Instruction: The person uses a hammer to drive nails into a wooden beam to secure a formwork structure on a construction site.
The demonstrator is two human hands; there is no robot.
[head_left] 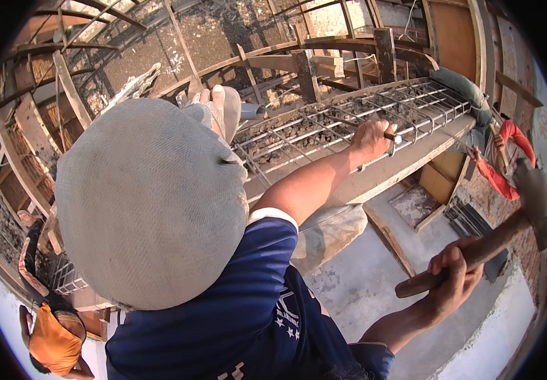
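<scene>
My left hand [372, 138] is closed in a fist around a short dark rod [390, 135] with a pale, shiny end, chisel-like in look; its other end is hidden by the hand. The fist rests at the steel rebar cage [324, 130], which runs along the top of a concrete beam [406, 155]. Off to the lower right, my right hand [456, 275] grips the wooden handle of a hammer [500, 237]. The hammer's dark head is raised at the right, well apart from the rod. My bent knee in grey cloth [153, 202] fills the left, with a sandaled foot [219, 111] beyond it.
A person in red sleeves [511, 142] holds a wooden handle at the far right. Another in an orange shirt [57, 339] is at the lower left. Timber posts [384, 54] and formwork boards stand beyond the beam. A lower grey floor [387, 218] lies beneath, with a plank [390, 240].
</scene>
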